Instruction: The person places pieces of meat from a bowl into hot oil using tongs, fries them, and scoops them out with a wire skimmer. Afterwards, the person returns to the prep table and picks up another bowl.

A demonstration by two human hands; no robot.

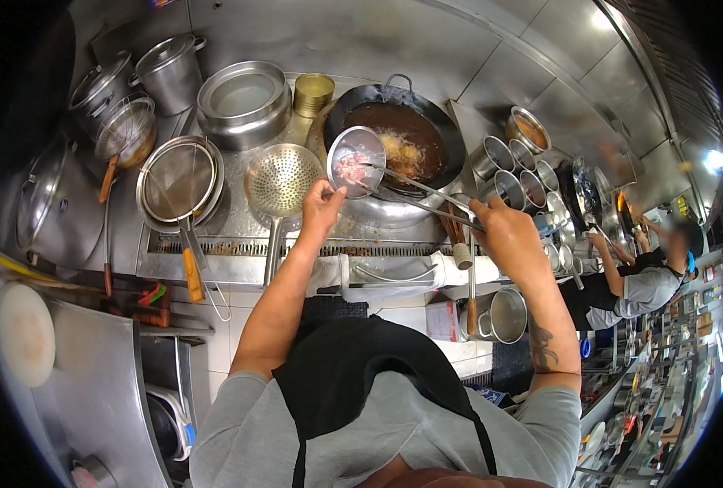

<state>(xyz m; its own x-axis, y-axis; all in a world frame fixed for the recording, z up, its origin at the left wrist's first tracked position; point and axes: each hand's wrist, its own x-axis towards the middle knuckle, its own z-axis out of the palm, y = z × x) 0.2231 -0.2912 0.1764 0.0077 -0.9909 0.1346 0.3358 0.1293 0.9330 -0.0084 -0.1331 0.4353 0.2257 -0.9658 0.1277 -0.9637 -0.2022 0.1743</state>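
My left hand (322, 208) is closed on the near rim of a small metal bowl (341, 153), tilted over the left side of a wok. Pale pink pieces that look like raw meat (351, 168) lie in the bowl. My right hand (508, 237) grips metal tongs (426, 189), whose tips reach into the bowl at the pieces. Dark liquid fills the black wok (452, 134), and golden food (406, 156) bubbles in it beside the bowl. Left of my left hand, a perforated skimmer (281, 177) rests on the stove top.
A large steel pot (245, 106) and an open can (313, 93) stand behind. Mesh strainers (178, 180) lie at left. Several metal containers (504, 183) crowd the right, where a co-worker (650, 285) stands. Below the stove edge sits a pot (508, 315).
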